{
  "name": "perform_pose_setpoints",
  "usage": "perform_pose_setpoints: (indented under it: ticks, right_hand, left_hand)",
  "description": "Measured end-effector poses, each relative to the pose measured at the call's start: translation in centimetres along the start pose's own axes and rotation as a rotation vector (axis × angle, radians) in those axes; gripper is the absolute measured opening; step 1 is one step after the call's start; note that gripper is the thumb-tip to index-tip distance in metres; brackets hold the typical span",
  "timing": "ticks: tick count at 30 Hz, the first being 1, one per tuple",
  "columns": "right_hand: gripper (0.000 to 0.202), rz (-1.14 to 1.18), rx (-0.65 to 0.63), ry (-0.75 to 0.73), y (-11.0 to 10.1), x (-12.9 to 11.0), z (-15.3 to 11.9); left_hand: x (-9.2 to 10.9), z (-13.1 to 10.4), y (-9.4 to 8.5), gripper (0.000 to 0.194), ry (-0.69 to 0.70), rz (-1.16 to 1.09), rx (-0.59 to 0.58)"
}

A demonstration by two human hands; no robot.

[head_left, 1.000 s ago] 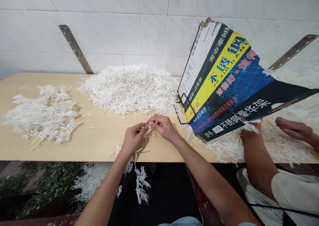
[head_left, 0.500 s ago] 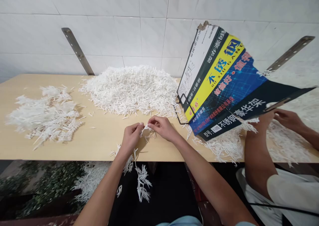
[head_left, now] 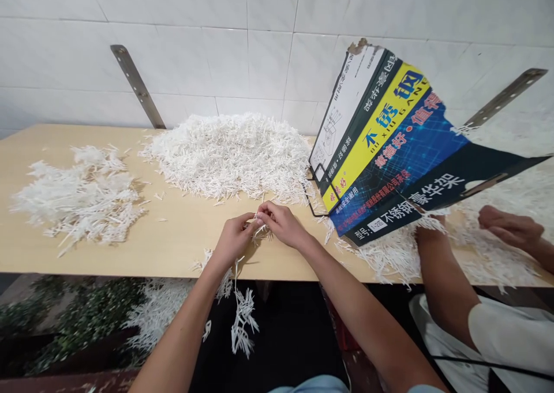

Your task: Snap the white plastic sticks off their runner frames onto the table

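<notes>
My left hand (head_left: 236, 240) is closed in a pinch just above the wooden tabletop. My right hand (head_left: 281, 224) is pinched too, its fingertips meeting those of the left. Between them is a bit of thin white strips (head_left: 262, 229), mostly covered by the fingers. Under my left wrist, a white strand with tufts of strips tied along it (head_left: 244, 322) hangs over the table's front edge. Beyond my hands lies a large heap of short white strips (head_left: 234, 156). A smaller pile of longer strips (head_left: 82, 202) is on the left.
A printed cardboard sheet (head_left: 389, 133) stands tilted at right, in a black wire holder (head_left: 318, 199). Behind it are a co-worker's hand (head_left: 511, 228) and more white strips (head_left: 389, 254). Metal brackets (head_left: 138, 87) are on the tiled wall. Leafy plants (head_left: 90, 318) show below the table.
My left hand has moved slightly right and its fingertips now meet my right hand's. The hanging strand has swung a little left. The co-worker's hand has drawn away from the cardboard.
</notes>
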State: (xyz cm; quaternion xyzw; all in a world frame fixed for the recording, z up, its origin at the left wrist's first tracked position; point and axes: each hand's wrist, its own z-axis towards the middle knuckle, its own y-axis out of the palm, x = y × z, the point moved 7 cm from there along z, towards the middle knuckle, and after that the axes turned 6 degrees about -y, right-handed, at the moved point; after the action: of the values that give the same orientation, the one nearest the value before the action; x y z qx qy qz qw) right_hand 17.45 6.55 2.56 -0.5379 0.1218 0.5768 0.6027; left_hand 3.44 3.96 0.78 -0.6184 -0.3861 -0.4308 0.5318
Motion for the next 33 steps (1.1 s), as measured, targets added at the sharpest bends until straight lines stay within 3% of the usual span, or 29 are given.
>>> perform_pose_setpoints:
  ticks: [6,9,11,13,16,21,26,30,33]
  right_hand:
    - [0.022,-0.056,-0.102,0.036,0.7,0.5,-0.2]
    - [0.023,0.237,-0.111,0.122,0.7,1.0,0.0]
    - [0.023,0.533,-0.018,0.192,0.0,1.6,0.1]
    - [0.024,0.688,0.105,0.243,-0.8,2.3,0.2]
    - [0.029,0.514,0.179,0.232,-1.4,2.6,0.0]
    - [0.019,0.055,0.114,0.047,-0.4,0.7,-0.1]
    - [0.014,-0.021,0.079,0.016,0.7,-0.2,0.2]
    - [0.027,0.238,0.018,0.091,0.7,0.3,0.3]
    - [0.041,0.582,0.127,0.172,-0.6,1.4,0.0]
  left_hand:
    - [-0.1,0.0,0.2,0.049,0.036,0.001,-0.018]
    - [-0.4,0.0,0.1,0.044,-0.001,0.005,0.013]
    - [-0.6,0.0,-0.1,0.043,-0.027,0.016,0.045]
    - [-0.5,0.0,-0.3,0.045,-0.033,0.024,0.068]
    - [-0.1,0.1,-0.4,0.048,-0.017,0.007,0.077]
    - [-0.1,0.3,0.1,0.047,-0.016,-0.027,0.022]
    - [-0.3,0.2,0.6,0.045,0.029,0.047,0.014]
    - [-0.4,0.2,-0.1,0.043,0.013,0.103,0.111]
    - [-0.3,0.3,-0.4,0.045,0.003,0.116,0.172]
